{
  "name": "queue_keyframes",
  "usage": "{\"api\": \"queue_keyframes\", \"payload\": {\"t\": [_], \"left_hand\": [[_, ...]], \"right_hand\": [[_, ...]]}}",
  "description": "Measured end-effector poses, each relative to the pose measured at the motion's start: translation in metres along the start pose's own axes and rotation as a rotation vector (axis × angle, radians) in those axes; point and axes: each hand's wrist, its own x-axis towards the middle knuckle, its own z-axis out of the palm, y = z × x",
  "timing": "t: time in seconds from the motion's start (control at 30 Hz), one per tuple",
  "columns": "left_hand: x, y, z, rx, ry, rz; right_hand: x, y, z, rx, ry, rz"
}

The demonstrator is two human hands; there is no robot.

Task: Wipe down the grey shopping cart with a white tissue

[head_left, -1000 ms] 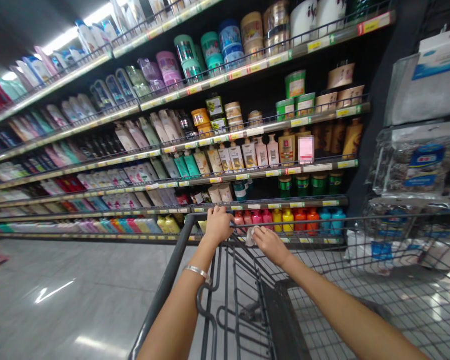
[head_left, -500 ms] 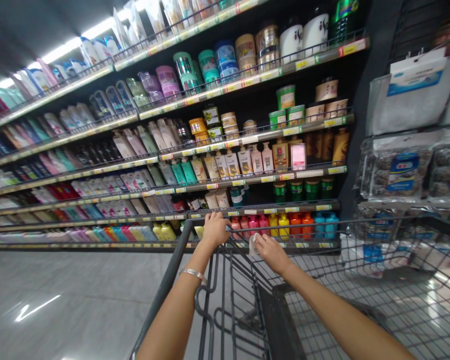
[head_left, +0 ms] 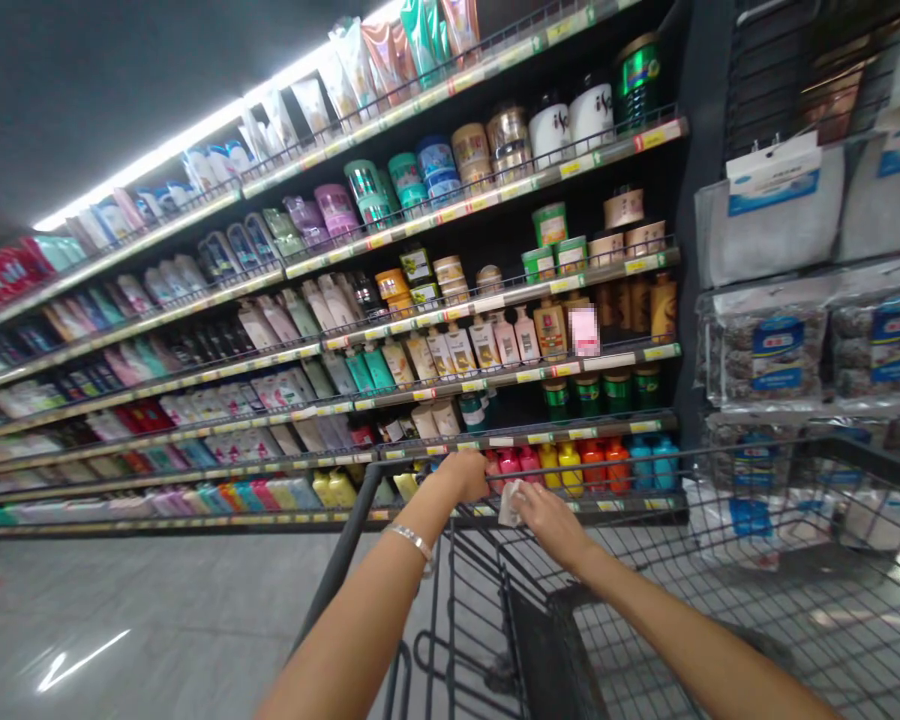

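Observation:
A dark wire shopping cart (head_left: 332, 562) stretches beneath both forearms. My left hand (head_left: 466, 475), with a silvery bracelet at the wrist, is closed at the cart's far rim. Its fingertips are turned away, so what it grips there is hidden. A crumpled white tissue (head_left: 510, 503) is pinched in the fingers of my right hand (head_left: 551, 520), just right of the left hand and over the wire mesh. Behind the hands, on the lowest shelf, stand colourful bottles (head_left: 570, 468) in pink, yellow, orange and blue.
A long store shelf (head_left: 510, 378) full of bottles, tubes and tubs runs behind the cart. To the right hang packs of metal scourers (head_left: 778, 355) and grey cloths (head_left: 769, 235). Grey tiled floor (head_left: 187, 600) lies at the left.
My left hand has moved right and slightly down along the rim, closer to my right hand, and its fingers have curled in. The right hand still holds the tissue. The view has shifted and tilted up.

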Motion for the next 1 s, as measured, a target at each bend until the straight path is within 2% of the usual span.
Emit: {"api": "queue_keyframes", "payload": {"t": [0.1,0.27,0.47,0.7,0.83,1.0], "left_hand": [[0.012,0.017,0.009,0.006,0.007,-0.07],[0.011,0.026,0.043,0.004,0.106,-0.183],[0.007,0.033,0.074,-0.04,0.274,-0.234],[0.014,0.035,0.084,-0.087,0.348,-0.23],[0.015,0.038,0.084,-0.089,0.362,-0.228],[0.015,0.041,0.082,-0.102,0.36,-0.25]], "right_hand": [[0.017,0.0,-0.002,-0.042,0.055,-0.013],[0.026,0.002,0.009,-0.09,0.1,-0.113],[0.014,-0.001,0.032,-0.07,0.124,-0.021],[0.007,-0.006,0.033,-0.079,0.115,0.074],[0.0,-0.005,0.021,-0.062,0.005,0.099],[0.002,-0.009,-0.004,0.008,-0.132,0.166]]}}
